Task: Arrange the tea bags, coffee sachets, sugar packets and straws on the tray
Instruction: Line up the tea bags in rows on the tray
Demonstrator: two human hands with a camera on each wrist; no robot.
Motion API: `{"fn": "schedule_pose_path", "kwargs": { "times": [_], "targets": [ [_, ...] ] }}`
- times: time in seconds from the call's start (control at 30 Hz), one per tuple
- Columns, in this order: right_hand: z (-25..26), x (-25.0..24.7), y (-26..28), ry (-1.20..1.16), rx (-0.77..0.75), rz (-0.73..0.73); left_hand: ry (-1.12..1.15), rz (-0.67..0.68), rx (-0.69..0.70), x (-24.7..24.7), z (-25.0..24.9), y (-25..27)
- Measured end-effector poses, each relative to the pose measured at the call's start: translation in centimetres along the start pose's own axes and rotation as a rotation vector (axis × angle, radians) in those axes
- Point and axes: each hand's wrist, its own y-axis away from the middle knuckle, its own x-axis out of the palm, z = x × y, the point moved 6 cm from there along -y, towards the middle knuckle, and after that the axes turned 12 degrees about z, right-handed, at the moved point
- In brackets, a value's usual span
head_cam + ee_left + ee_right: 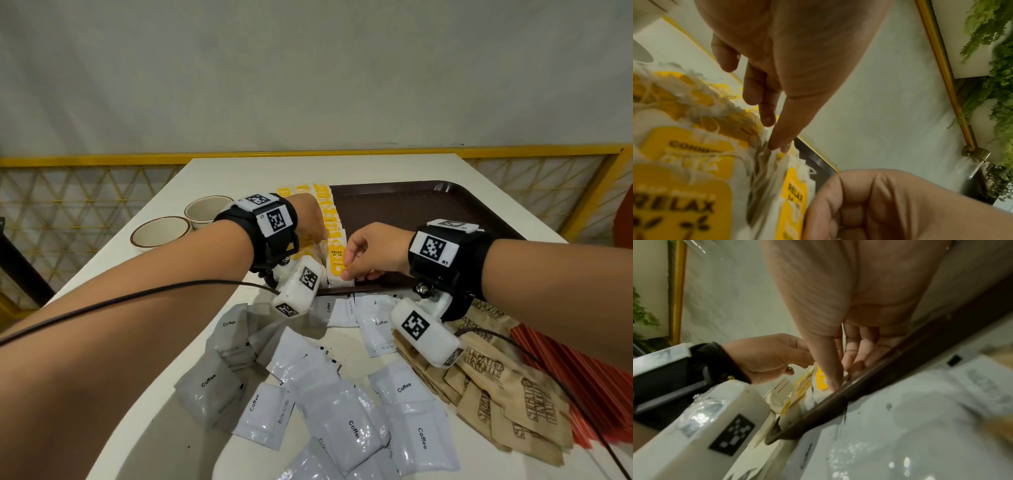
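- Two hands work the tea bags (331,219), which stand in a row along the tray's (428,205) left edge.
- Right hand (373,253) pinches the nearest bag; left hand (308,219) lies with straight fingers on the row.
- Next, I judge: square the row, then fetch the coffee sachets (346,425), sugar packets (507,394) and straws (582,387) lying on the tabletop (236,171).

- Yellow-tagged tea bags (331,219) line the brown tray's (428,205) left edge.
- White coffee sachets (346,421) lie scattered near.
- Brown sugar packets (507,387) and red straws (582,383) lie right.
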Motion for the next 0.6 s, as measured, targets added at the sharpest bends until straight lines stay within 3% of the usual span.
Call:
{"fn": "schedule_pose_path", "kwargs": {
  "times": [0.5,0.6],
  "targets": [
    [0.0,-0.1,0.2,-0.006,0.02,0.014,-0.111,0.04,-0.022,-0.2,-0.8,-1.0],
    [-0.3,-1.1,0.3,-0.119,0.001,-0.084,-0.105,0.035,-0.032,-0.2,-0.8,-1.1]
  ]
}}
